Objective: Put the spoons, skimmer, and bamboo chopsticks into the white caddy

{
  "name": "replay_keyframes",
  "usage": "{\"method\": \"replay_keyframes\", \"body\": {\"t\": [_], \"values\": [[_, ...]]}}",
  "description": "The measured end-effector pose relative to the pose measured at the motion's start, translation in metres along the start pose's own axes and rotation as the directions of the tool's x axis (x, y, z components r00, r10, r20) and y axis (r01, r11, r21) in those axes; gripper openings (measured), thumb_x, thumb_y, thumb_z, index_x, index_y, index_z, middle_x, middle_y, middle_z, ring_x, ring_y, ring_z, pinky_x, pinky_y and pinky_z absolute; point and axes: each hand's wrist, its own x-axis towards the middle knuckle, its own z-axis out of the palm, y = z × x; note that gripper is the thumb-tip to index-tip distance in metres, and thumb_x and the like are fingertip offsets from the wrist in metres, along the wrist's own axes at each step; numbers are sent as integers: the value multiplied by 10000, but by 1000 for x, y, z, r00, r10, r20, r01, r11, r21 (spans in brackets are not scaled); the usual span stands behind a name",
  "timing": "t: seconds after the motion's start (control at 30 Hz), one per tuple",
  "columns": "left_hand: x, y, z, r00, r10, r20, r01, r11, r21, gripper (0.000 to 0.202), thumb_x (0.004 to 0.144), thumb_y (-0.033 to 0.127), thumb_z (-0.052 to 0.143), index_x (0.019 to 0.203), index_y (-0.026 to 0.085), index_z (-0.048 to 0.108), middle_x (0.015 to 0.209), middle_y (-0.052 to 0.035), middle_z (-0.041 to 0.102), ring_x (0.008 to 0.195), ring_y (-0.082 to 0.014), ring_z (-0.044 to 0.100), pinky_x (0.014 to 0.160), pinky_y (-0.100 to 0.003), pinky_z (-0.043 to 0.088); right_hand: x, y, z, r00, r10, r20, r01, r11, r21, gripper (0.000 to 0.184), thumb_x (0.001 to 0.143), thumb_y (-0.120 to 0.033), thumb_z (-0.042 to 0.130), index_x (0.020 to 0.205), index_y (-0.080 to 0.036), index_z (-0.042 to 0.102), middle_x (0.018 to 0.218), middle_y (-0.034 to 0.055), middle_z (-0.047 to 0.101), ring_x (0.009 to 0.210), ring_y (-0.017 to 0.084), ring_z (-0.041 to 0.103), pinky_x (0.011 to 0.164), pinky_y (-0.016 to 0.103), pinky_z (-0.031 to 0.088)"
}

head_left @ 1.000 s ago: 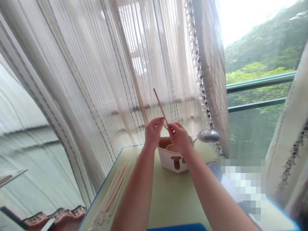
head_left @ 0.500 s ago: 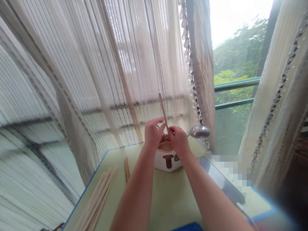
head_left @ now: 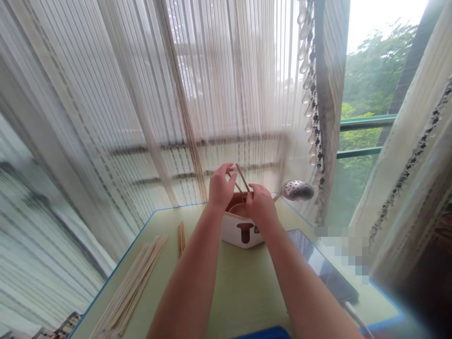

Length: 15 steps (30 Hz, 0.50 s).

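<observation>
Two sticks [head_left: 243, 178] lean over the white box [head_left: 233, 230]. The right hand [head_left: 262, 205] pinches one of them. The left hand [head_left: 220, 189] is curled by the other, but I cannot tell if it holds on. Long sticks [head_left: 136, 281] lie on the table [head_left: 243, 292], well apart from the box.

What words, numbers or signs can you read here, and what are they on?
None can be read.
The white box has a brown shape a bit like a T, but I can't say it's a letter.
The tablet shows no readable text.
</observation>
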Motion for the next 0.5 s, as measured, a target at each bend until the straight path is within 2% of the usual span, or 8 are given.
{"method": "replay_keyframes", "body": {"t": [0.1,0.2,0.27,0.33,0.4,0.5], "values": [[1,-6,2,998,-68,-9,67,996,-55,257,793,200,562,1042,162,616,1056,-108,647,853,-169,631,783,-319,516,-1,-1,-2,997,-1,74,4,999,-41,298,806,-138,408,1005,-116,629,979,129,645,942,235,550,870,354,390],[1,-15,5,971,-240,-6,235,957,-169,394,754,192,608,1144,153,563,1105,-131,623,760,-146,647,695,-289,543,-1,-1,-2,998,2,70,4,997,-80,281,815,-149,416,989,-118,635,950,133,649,929,235,545,851,356,382],[0,-22,7,918,-376,125,396,879,-264,350,736,190,629,1077,126,587,964,-120,664,694,-142,651,637,-277,552,-1,-1,-1,996,-12,93,22,994,-107,263,821,-153,414,942,-128,647,892,125,653,896,227,549,832,345,378],[0,-25,8,863,-432,262,499,809,-310,214,744,206,624,938,116,624,814,-91,674,670,-152,655,594,-270,554,-1,-1,0,993,-22,119,38,991,-131,247,822,-157,415,887,-141,653,844,114,651,862,215,551,811,329,373],[-1,-24,9,865,-401,302,488,811,-322,144,764,238,605,855,129,632,765,-71,668,674,-161,660,568,-263,551,-1,-1,-1,990,-33,140,55,986,-156,230,819,-162,422,839,-147,650,837,110,646,838,208,548,791,319,368],[-1,-14,13,923,-311,229,375,864,-337,165,797,275,563,866,144,635,787,-64,669,686,-164,663,543,-247,542,-1,-3,-3,986,-47,159,76,980,-183,205,814,-165,432,811,-146,637,855,110,637,826,207,541,778,317,361]]}}
